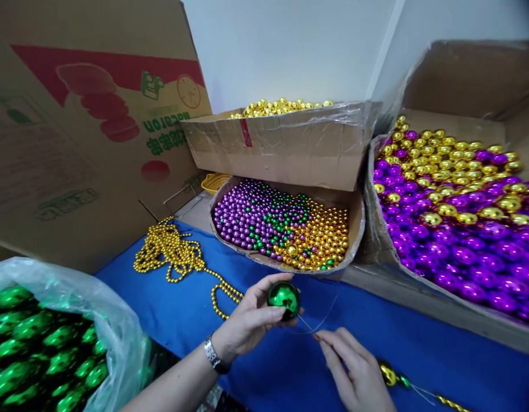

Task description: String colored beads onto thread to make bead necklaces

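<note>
My left hand (258, 309), with a metal watch at the wrist, holds a large shiny green ball (283, 298) between thumb and fingers above the blue cloth. A thin clear string (306, 324) runs from the ball's lower right to my right hand (345, 363), which pinches it between thumb and forefinger. A loose string end curves up beside it. To the right of my right hand, a gold ball (388, 373) and a smaller green bead (404, 381) lie on the cloth, with string leading to small gold beads (450, 403).
Gold bead strands (174, 252) lie on the blue cloth (195, 312). Behind stand a carton of small mixed beads (264, 220) and a carton of gold beads (285, 140). Purple and gold balls (461, 229) fill a right-hand box. A plastic bag (118, 320) at left holds green balls.
</note>
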The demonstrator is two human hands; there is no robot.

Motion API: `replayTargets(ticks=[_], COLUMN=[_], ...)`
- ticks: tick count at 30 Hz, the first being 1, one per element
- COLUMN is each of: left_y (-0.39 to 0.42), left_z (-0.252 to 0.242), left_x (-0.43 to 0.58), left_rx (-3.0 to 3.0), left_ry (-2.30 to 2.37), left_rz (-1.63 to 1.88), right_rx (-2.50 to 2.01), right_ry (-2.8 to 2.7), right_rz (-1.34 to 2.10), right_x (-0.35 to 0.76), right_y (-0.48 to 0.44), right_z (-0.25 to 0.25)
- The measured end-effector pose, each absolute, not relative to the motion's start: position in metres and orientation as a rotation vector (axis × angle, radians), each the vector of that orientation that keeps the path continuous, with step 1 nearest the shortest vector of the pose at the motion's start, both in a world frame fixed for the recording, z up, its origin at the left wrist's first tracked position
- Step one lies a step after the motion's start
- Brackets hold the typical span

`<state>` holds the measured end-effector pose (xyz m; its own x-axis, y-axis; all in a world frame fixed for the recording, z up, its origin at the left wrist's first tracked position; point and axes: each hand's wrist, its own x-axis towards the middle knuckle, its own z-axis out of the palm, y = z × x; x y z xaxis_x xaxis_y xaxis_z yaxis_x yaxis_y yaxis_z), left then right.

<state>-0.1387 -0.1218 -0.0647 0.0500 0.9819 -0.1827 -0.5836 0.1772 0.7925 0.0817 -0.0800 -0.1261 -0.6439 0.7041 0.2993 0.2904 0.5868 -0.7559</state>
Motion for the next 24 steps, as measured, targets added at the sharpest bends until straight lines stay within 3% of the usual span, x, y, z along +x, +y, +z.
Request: replayTargets(ticks=[12,17,20,24], left_y=[-0.116,-0.073,-0.032,0.010], left_z=[-0.065,-0.030,-0.024,-0.032], left_x=[-0.129,-0.160,-0.173,-0.175], left_rx=[0.917,1.372,1.922,2.169], left_ry=[0.878,1.360,1.711,1.771], left_rz=[1.139,1.160,0.835,0.568], right_rx=[-0.879,-0.941,-0.981,-1.040], right_ry=[-2.129,-2.155,-2.128,-2.087], right_rz=[1.008,0.858,0.804,0.781], right_x=[0.078,0.099,0.107,0.113], right_y=[-0.084,-0.077,-0.075,-0.074], right_z=[-0.115,-0.115,-0.113,-0.111])
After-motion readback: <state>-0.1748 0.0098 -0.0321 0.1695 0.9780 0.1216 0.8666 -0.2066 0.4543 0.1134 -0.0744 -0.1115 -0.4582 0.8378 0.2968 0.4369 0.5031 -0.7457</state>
